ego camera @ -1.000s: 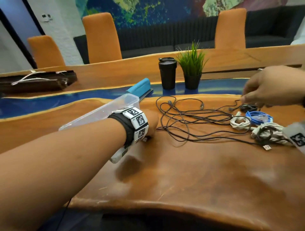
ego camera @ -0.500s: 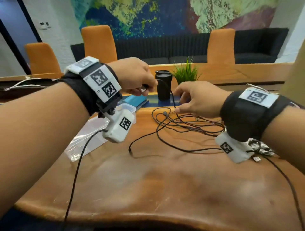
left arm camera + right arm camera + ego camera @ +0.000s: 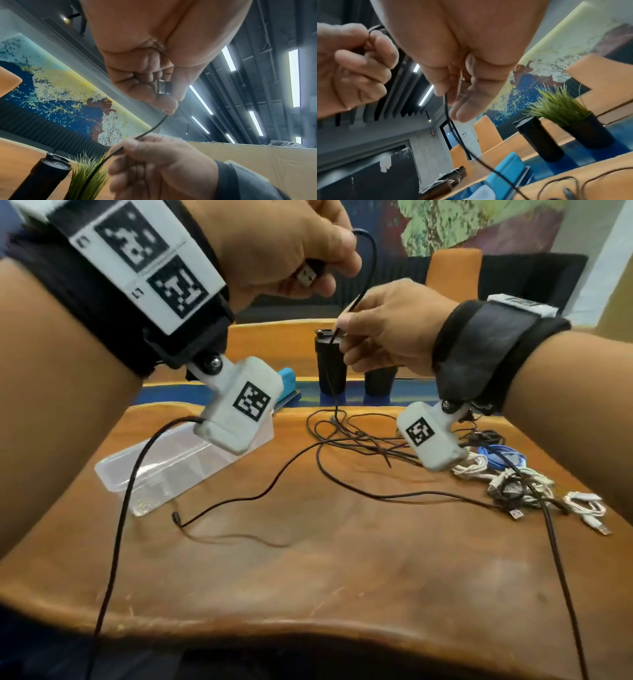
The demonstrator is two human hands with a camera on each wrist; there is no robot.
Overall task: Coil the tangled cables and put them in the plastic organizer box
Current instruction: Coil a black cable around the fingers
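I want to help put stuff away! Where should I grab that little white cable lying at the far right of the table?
Probably around the middle of the white cable, coming straight down from above. It lies flat on the table, already folded into a small bundle, so pinching across the bundle should lift every strand together. Its plug end sticks out loose toward the table edge; pulling that would likely undo the folds.

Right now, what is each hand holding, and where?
Left hand grips the black cable at its USB plug; right hand pinches the same cable further along.
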